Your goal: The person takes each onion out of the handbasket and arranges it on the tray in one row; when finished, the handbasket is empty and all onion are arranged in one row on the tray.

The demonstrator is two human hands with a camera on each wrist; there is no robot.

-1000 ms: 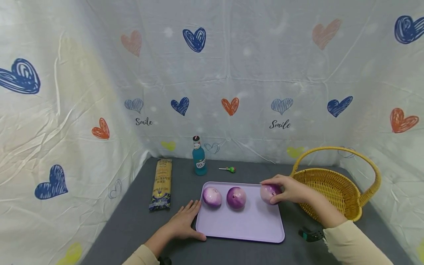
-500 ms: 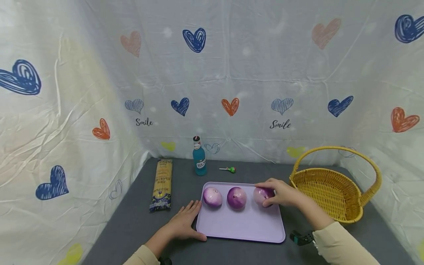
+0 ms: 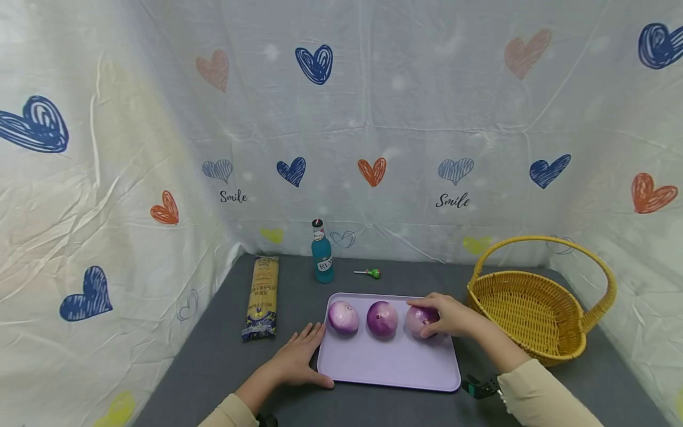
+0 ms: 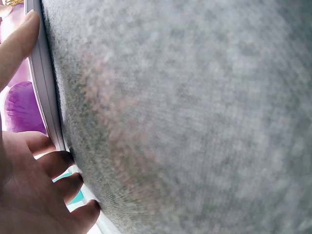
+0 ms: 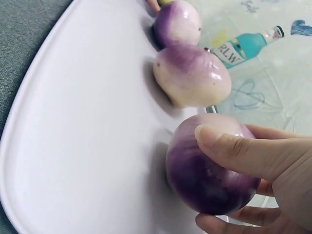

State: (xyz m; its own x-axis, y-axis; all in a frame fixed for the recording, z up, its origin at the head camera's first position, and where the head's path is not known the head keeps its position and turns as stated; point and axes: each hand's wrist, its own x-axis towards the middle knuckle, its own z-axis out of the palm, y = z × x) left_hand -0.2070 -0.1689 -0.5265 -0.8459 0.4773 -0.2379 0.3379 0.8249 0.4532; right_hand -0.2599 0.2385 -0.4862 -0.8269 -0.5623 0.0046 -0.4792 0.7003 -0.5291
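Observation:
Three purple-and-white onions form a row along the back of a lilac tray. My right hand grips the rightmost onion, thumb on one side and fingers round the other, as the right wrist view shows. The middle onion and the left onion rest on the tray untouched. At the tray's left edge my left hand lies with fingers spread and extended, touching the rim; in the left wrist view its fingertips reach the tray's side.
A yellow wicker basket with a tall handle stands right of the tray. Behind the tray are a blue bottle, upright, and a green lollipop. A packet of noodles lies to the left on the grey tabletop.
My right hand has moved left with the rightmost onion, from the tray's right edge towards the middle onion. My left hand has stayed at the tray's left edge.

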